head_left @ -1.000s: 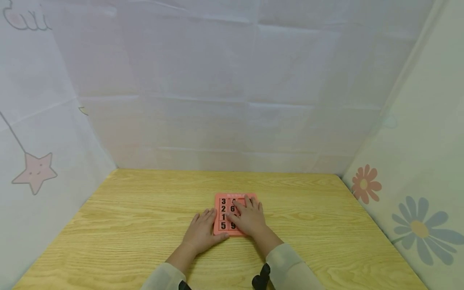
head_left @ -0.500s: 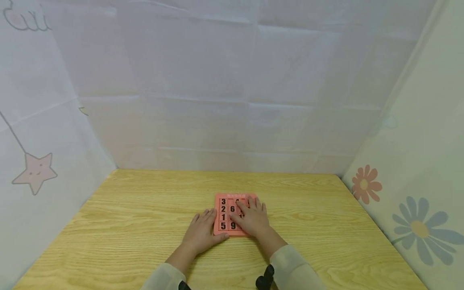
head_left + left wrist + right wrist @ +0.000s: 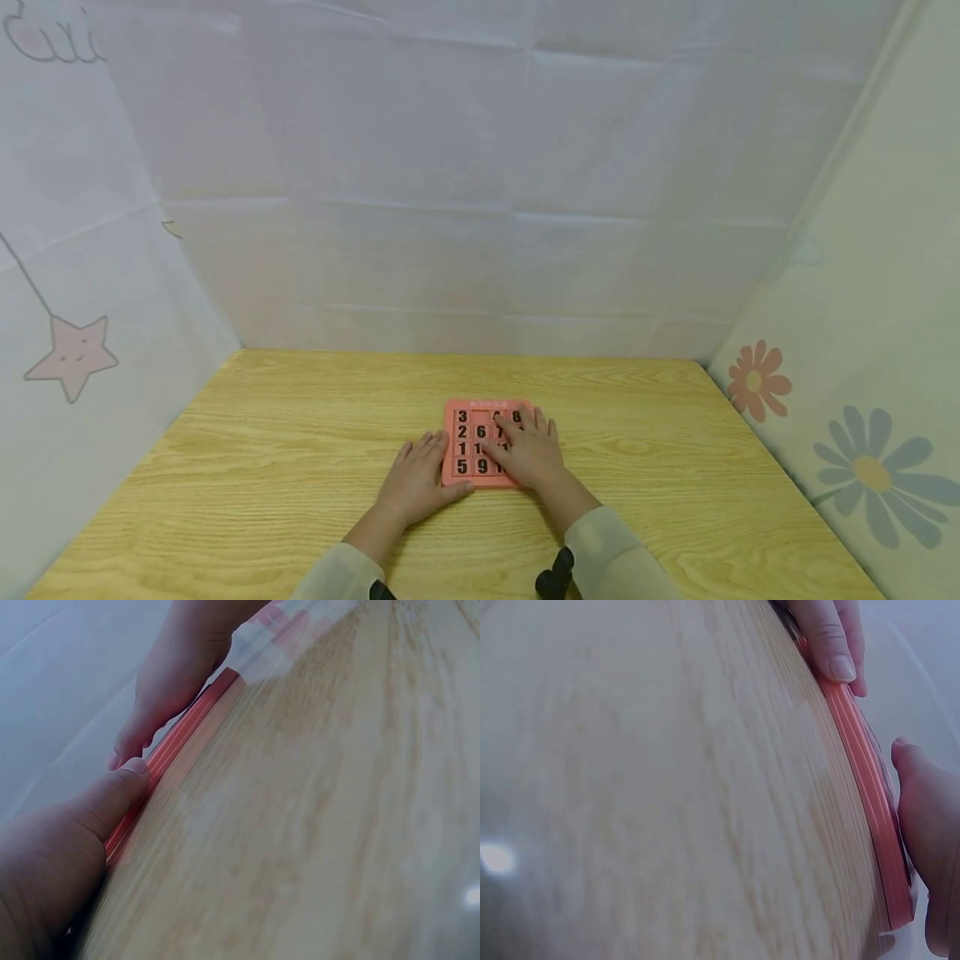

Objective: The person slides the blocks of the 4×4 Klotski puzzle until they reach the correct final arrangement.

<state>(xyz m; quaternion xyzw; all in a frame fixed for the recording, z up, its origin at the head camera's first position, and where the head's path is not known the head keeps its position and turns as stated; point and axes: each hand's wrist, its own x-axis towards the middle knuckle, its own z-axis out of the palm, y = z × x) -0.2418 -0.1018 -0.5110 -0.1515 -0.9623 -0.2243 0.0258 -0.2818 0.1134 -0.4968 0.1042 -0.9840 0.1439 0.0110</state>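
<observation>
A pink number slide puzzle point(image 3: 462, 449) lies flat on the wooden table in the head view, black digits on its square tiles. My left hand point(image 3: 417, 483) braces its near left corner, straight fingers along the left side and thumb against the front edge. In the left wrist view that thumb point(image 3: 120, 791) presses on the pink rim. Over the right half of the board spreads my right hand point(image 3: 534, 454), a fingertip on the tile marked 4 point(image 3: 497, 415). A vacant slot point(image 3: 480, 416) shows left of that tile. The right hand covers some right-hand tiles.
The light wood table point(image 3: 262, 467) stretches around the puzzle on every side. Pale cloth with folds point(image 3: 480, 208) hangs behind it, and printed cloth walls with a star point(image 3: 72, 354) and flowers point(image 3: 870, 472) stand left and right.
The tile marked 4 has slid one place right in the top row, leaving the slot on its left. My right hand has shifted slightly right with it; the left hand has stayed put.
</observation>
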